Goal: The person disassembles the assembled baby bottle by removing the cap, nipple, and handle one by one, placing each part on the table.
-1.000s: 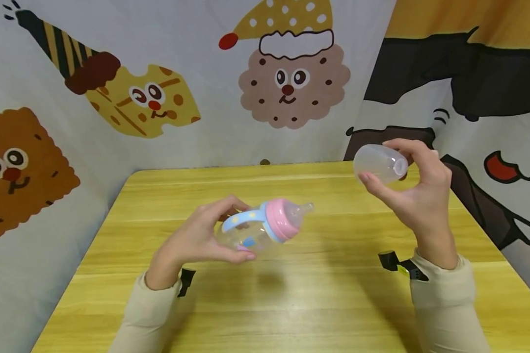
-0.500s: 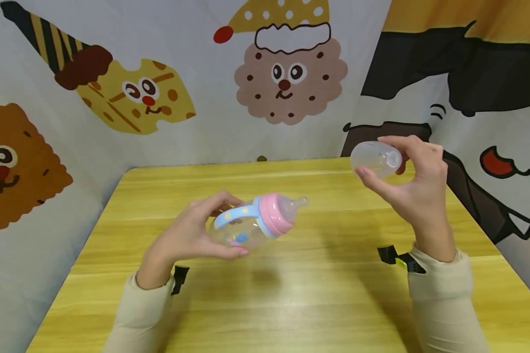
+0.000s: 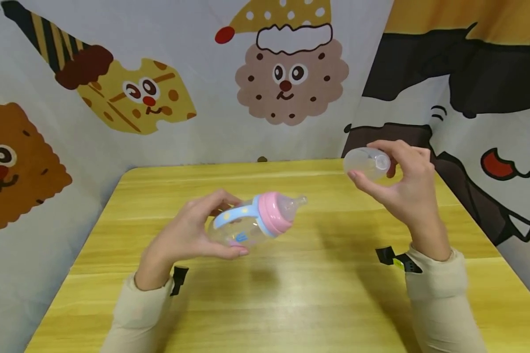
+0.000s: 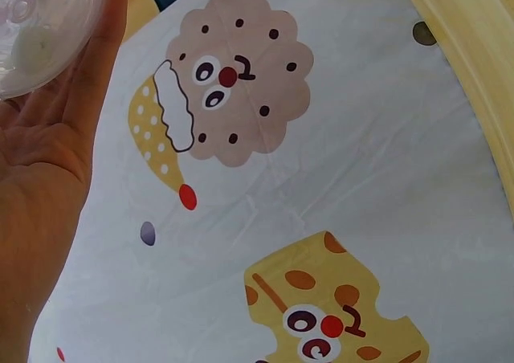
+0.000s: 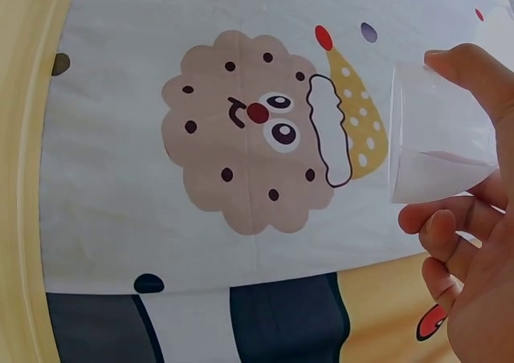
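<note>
Clear plastic pink-collared bottle point(image 3: 258, 219) was tilted above the yellow wooden bench point(image 3: 291, 299), the left hand point(image 3: 185, 233) gripping its body, probably to spare the teat point(image 3: 294, 207); at its two o'clock, the right hand point(image 3: 404, 189) pinched a translucent rounded cap point(image 3: 362, 162).

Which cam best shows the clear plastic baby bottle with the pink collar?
Head: the clear plastic baby bottle is side-on, showing pink collar, translucent teat and blue handle, though the left hand hides part. Left wrist shows only a cropped clear end; right wrist, no recognisable part.
</note>
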The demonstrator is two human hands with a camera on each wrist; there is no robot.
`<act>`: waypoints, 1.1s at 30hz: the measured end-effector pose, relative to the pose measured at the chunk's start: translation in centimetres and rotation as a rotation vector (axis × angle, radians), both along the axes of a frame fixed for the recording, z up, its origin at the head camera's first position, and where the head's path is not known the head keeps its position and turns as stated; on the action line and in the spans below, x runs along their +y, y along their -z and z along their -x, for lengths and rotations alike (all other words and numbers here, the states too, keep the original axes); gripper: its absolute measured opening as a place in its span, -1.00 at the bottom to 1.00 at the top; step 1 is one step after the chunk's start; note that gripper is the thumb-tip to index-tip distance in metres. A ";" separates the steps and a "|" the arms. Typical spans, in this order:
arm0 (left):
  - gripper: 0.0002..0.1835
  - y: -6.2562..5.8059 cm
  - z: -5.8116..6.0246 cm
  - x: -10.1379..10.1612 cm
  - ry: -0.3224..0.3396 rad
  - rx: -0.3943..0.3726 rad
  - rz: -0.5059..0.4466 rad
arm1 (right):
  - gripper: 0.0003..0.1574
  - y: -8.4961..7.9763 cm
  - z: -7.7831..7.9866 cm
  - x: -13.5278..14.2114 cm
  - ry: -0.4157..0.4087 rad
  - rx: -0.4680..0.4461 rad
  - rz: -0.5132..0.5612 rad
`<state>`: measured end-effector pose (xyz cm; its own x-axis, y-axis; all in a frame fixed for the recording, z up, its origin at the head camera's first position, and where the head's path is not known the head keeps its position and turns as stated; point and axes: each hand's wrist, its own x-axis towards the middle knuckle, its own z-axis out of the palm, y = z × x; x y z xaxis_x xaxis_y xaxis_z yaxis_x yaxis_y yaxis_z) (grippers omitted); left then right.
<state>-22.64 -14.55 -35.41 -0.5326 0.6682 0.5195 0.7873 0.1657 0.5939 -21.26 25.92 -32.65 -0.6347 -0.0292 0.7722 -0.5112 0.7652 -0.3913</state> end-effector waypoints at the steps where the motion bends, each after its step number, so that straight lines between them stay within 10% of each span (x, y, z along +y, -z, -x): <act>1: -0.24 0.0 0.0 0.1 0.002 0.004 0.000 | -0.30 0.0 -0.1 0.1 0.005 -0.003 -0.003; 20: -0.24 -0.2 0.2 0.3 -0.067 0.026 0.059 | -0.07 0.2 0.1 0.0 0.048 -0.158 0.019; 33: -0.25 0.1 -0.1 -0.3 -0.098 0.042 0.072 | -0.29 1.4 1.0 0.1 0.077 -0.236 0.001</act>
<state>-22.59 -14.81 -35.47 -0.5763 0.6504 0.4949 0.7889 0.2845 0.5448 -22.25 26.05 -34.08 -0.7977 0.0272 0.6025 -0.3457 0.7979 -0.4937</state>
